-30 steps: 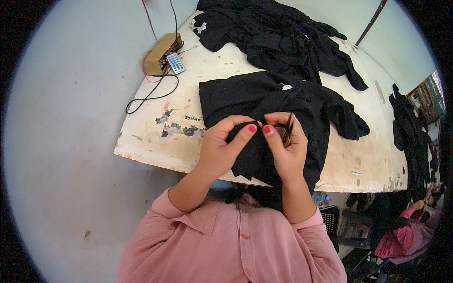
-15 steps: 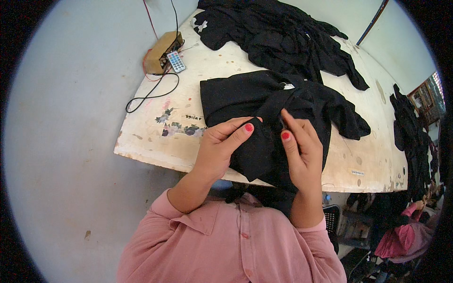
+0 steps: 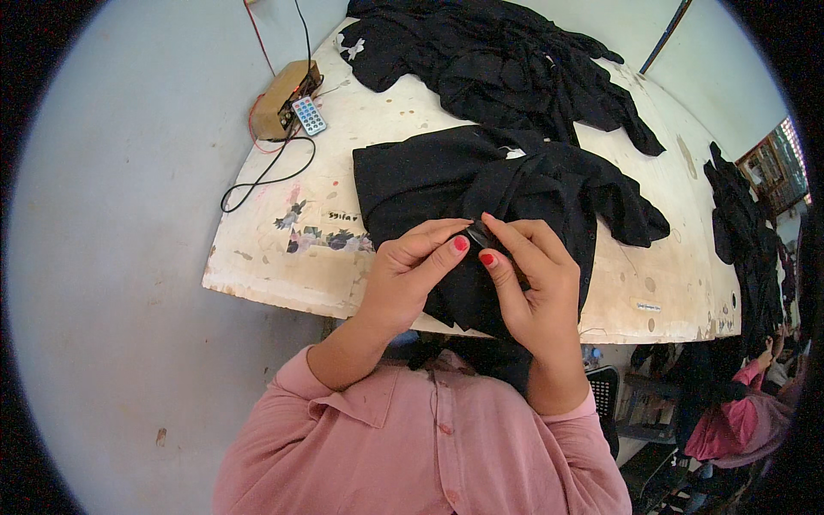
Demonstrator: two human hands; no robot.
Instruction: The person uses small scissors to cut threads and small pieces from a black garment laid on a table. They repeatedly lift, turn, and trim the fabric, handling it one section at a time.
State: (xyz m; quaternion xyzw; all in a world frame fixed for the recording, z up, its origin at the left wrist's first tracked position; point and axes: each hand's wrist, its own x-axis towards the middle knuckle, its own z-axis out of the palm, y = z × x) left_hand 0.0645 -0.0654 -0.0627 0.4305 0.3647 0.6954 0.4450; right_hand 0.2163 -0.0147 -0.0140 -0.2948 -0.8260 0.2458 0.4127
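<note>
A black garment lies bunched near the front edge of the table, one sleeve stretched toward the right and a small white label near its top. My left hand pinches a fold of its cloth between thumb and fingers. Close beside it, my right hand is closed too, its thumb and fingertips almost meeting the left ones. Between the fingertips shows a small, dark, slightly shiny thing; I cannot tell its kind or whether it is cloth. The lower part of the garment hangs over the table edge toward me.
More black garments are heaped at the back of the pale, worn table. A brown box with wires and a small remote control sit at the far left. Black clothing hangs at right, near another person in pink.
My right hand has moved left and closed in beside my left hand, so the fingertips now nearly touch at the cloth. The view has shifted slightly.
</note>
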